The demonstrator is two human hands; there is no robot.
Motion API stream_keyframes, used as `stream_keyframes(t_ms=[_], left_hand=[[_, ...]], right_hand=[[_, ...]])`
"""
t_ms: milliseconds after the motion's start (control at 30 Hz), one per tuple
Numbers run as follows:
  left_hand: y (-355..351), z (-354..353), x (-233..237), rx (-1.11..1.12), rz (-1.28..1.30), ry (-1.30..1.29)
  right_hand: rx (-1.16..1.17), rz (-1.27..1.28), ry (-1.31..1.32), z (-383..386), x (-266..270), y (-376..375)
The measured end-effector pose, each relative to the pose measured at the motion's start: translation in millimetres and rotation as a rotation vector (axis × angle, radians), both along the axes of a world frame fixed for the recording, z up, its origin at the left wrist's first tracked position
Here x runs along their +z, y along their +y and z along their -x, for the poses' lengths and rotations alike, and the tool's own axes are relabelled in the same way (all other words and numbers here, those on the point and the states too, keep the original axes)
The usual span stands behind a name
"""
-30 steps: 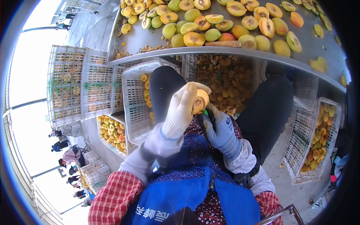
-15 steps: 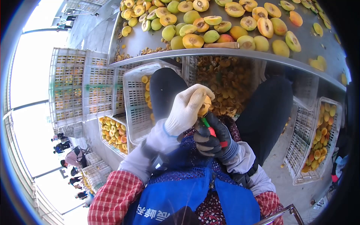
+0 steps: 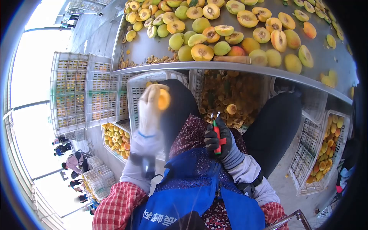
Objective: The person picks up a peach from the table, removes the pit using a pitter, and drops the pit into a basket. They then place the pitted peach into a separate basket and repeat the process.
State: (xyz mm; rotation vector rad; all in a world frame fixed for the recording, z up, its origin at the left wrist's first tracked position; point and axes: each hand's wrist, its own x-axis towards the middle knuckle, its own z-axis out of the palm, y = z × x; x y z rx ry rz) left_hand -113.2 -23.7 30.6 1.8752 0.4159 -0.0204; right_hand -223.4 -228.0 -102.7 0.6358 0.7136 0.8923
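My left hand (image 3: 148, 109), in a white knitted glove and smeared by motion, holds a yellow apricot half (image 3: 164, 99) at its fingertips, over the side of a white plastic crate (image 3: 134, 84). My right hand (image 3: 220, 141), in a dark grey-and-black glove, is closed round a pitting tool (image 3: 217, 134) with a red and green handle. The tool's metal tip points up and away from me, apart from any fruit. Beyond it, another apricot half (image 3: 231, 109) shows over a crate full of pieces (image 3: 218, 92) between my knees.
A metal table (image 3: 153, 68) with a raised rim carries many halved and whole apricots, loose pits and a wooden handle (image 3: 233, 59). Filled crates stand at the left (image 3: 71, 92) and right (image 3: 301, 161). Several people are at the far left.
My left hand has moved left, away from my right hand, carrying the apricot half toward the left crate. The pitting tool has come away from the fruit and points upward.
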Motion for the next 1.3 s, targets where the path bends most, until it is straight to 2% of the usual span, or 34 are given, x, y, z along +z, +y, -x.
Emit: stream_keyframes(t_ms=[33,67,100,167,233,300,367,467,567,667,767,800,933,967,1033,1100,1200,1233,1300], left_hand=[[16,-10,12,-0.14,-0.562,-0.099],[36,-22,15,-0.243,-1.158,0.028],[44,-33,17,-0.258,-1.395,-0.05],[45,-52,7,-0.208,-1.169,-0.24],[1,-80,12,-0.264,-0.956,-0.184],[-26,-117,-2,-0.506,-1.146,-0.042],[-37,-155,-26,-0.693,-1.221,0.113],[-37,-174,-33,-0.784,-1.313,0.22],[-31,-179,-27,-0.875,-1.239,0.214],[-12,-168,-28,-0.667,-0.745,0.037],[-1,-119,-10,-0.584,0.202,0.168],[-3,-98,-6,-0.568,0.471,0.212],[-51,-30,-5,-0.617,1.135,0.374],[-60,-20,-1,-0.602,1.084,0.36],[-66,-10,-5,-0.616,1.072,0.3],[-78,3,0,-0.523,0.945,0.229],[-89,19,9,-0.434,0.662,0.178],[-90,22,11,-0.411,0.554,0.168],[-86,23,13,-0.446,0.491,0.177]], right_hand=[[0.002,0.033,-0.031,3,-5,1],[-0.002,0.068,-0.069,3,-9,2],[-0.005,0.101,-0.103,-3,-8,2],[0.031,0.207,-0.172,-12,-1,3],[0.068,0.373,-0.251,-18,4,5],[0.101,0.666,-0.289,-23,4,4],[0.084,0.879,-0.261,-26,6,3],[-0.001,0.851,-0.222,-32,6,-8],[0.049,1.002,-0.267,-35,14,-7],[0.076,1.037,-0.363,-32,25,-15],[0.044,1.198,-0.489,-28,22,-15],[-0.016,1.248,-0.642,-29,32,-16],[-0.104,1.584,-1.274,-39,83,-29],[-0.086,1.708,-1.443,-38,86,-31],[-0.102,1.795,-1.454,-31,87,-30],[-0.072,1.936,-1.539,-34,98,-37],[0.148,1.999,-1.594,-33,110,-49],[0.117,2.001,-1.577,-31,110,-48],[0.055,1.998,-1.549,-27,107,-46]])
